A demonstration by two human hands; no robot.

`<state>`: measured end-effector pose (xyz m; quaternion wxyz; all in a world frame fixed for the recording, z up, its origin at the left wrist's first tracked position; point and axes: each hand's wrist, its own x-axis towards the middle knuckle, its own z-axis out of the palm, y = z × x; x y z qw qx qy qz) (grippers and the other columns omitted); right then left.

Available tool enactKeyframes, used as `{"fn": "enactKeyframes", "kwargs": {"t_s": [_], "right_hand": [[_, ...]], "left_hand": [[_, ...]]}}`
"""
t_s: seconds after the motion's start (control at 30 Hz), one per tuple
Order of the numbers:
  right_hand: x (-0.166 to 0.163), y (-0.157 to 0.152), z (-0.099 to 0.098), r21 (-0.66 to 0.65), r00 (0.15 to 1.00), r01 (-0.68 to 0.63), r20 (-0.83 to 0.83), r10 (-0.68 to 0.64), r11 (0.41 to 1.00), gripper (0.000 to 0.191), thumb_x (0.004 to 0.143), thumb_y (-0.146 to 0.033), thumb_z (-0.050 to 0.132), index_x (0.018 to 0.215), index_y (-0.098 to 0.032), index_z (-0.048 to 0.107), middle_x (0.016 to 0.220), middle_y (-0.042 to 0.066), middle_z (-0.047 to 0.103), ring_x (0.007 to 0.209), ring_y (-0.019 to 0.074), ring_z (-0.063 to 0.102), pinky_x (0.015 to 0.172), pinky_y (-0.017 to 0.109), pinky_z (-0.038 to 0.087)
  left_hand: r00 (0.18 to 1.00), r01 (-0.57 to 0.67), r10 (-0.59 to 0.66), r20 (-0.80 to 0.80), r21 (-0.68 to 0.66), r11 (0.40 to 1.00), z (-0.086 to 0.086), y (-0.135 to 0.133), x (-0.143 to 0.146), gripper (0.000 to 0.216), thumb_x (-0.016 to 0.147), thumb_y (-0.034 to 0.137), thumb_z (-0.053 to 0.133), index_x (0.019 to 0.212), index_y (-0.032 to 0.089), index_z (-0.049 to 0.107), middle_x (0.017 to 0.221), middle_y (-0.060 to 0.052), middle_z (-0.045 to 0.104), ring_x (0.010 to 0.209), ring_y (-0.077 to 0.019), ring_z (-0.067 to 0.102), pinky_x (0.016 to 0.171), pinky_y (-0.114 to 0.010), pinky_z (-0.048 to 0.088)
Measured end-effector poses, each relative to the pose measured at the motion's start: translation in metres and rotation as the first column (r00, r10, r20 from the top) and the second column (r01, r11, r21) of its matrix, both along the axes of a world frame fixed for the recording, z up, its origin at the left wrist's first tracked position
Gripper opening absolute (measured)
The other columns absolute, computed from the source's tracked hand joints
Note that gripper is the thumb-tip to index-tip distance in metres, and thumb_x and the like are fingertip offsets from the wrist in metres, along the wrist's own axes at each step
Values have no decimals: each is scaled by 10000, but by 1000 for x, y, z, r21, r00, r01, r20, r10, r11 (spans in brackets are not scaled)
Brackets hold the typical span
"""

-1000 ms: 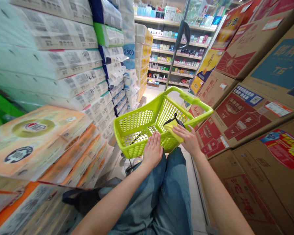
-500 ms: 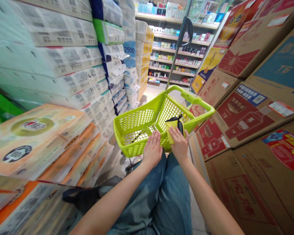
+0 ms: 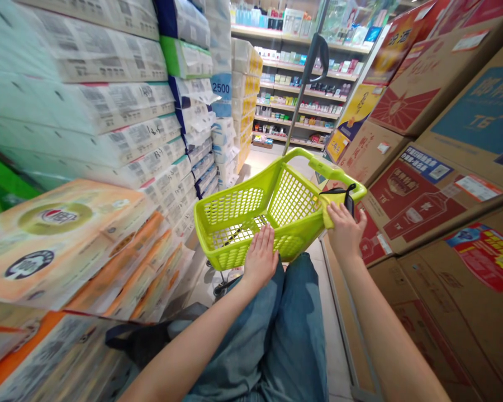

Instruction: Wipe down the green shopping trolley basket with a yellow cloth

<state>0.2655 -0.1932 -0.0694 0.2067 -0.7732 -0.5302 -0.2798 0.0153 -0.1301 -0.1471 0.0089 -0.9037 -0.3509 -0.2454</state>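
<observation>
A lime-green shopping basket (image 3: 235, 254) with lattice sides and a long handle frame stands in front of my knees. My left hand (image 3: 261, 254) lies against its near wall, with straight fingers over the rim. In my right hand (image 3: 344, 231) is a yellow cloth (image 3: 327, 207), pressed to the basket's upper rim near the handle end. A black strap and dark piece (image 3: 349, 196) show beside the cloth, partly hidden by my fingers. Through the lattice, the inside of the basket shows its open-work floor.
Stacked tissue packs (image 3: 126, 134) rise on the left, with an orange pack (image 3: 67, 240) close to my left arm. Cardboard cartons (image 3: 436, 195) wall the right side. Behind the basket stands a grey pole (image 3: 297, 106) with a black handle; stocked shelves (image 3: 302, 84) are farther back.
My right hand has moved right and slightly up along the basket's rim, taking the yellow cloth and black strap with it. My left hand stays in place.
</observation>
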Motion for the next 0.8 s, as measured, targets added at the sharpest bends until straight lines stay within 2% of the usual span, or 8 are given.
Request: {"fn": "enactKeyframes", "kwargs": {"t_s": [0.17, 0.27, 0.33, 0.43, 0.53, 0.6, 0.7, 0.8], "right_hand": [[-96, 17, -38, -52, 981, -185, -72, 181, 981, 634, 757, -3, 455, 1335, -231, 578, 1419, 43, 582, 1341, 262, 515, 1165, 525, 189], [-125, 19, -47, -85, 946, -319, -92, 312, 944, 637, 766, 7, 448, 1343, -230, 573, 1429, 15, 574, 1348, 215, 510, 1139, 427, 269], [-116, 15, -43, -129, 924, -381, -62, 376, 915, 648, 769, 18, 444, 1347, -248, 568, 1429, 3, 575, 1346, 199, 514, 1150, 423, 250], [-66, 4, -25, -177, 918, -384, 27, 395, 906, 635, 788, 15, 450, 1335, -284, 570, 1409, 1, 593, 1333, 211, 529, 1186, 494, 144], [-3, -5, -3, -109, 960, -255, 92, 266, 961, 540, 832, -46, 466, 1297, -287, 599, 1376, 13, 623, 1309, 241, 553, 1175, 543, 130], [22, -6, 5, -35, 985, -145, 93, 147, 989, 497, 839, -73, 467, 1259, -285, 626, 1344, 21, 648, 1287, 254, 572, 1163, 569, 138], [11, 0, 1, 8, 997, -49, 60, 48, 999, 518, 809, -63, 469, 1262, -259, 627, 1355, 45, 639, 1294, 276, 562, 1154, 586, 159], [-48, 8, -21, -18, 996, -92, 17, 92, 996, 595, 767, -14, 460, 1301, -233, 602, 1387, 56, 611, 1313, 275, 543, 1160, 553, 182]], "left_hand": [[1000, -7, 7, -27, 11, 1000, 1, 0, -1, 683, 969, 333, 383, 1560, 56, 183, 1642, -114, 187, 1529, -232, 125, 1246, -411, 191], [999, -2, 2, -37, 18, 1000, 2, 2, -2, 677, 963, 325, 393, 1551, 47, 208, 1642, -112, 191, 1529, -229, 129, 1250, -401, 179], [999, 2, -1, -34, 21, 1000, 2, 2, -3, 671, 967, 323, 385, 1552, 48, 204, 1641, -111, 197, 1528, -226, 135, 1250, -401, 184], [999, 6, -5, -32, 22, 1000, 3, 2, -4, 659, 982, 331, 362, 1555, 51, 198, 1640, -113, 196, 1528, -227, 138, 1247, -403, 190], [999, 17, -16, -38, 18, 1000, 3, 2, -3, 666, 986, 347, 363, 1557, 49, 192, 1642, -115, 185, 1529, -230, 132, 1246, -405, 188], [999, 17, -17, -38, 12, 1000, 2, 1, -2, 673, 985, 353, 370, 1557, 48, 192, 1643, -115, 180, 1530, -233, 124, 1245, -407, 187], [1000, 4, -4, -30, 6, 1000, 1, 1, -1, 673, 982, 348, 372, 1558, 49, 193, 1643, -112, 178, 1531, -235, 116, 1244, -410, 191], [1000, 0, 0, -23, 8, 1000, 1, 1, -2, 678, 976, 335, 373, 1561, 52, 177, 1643, -112, 180, 1532, -230, 110, 1243, -413, 198]]}}
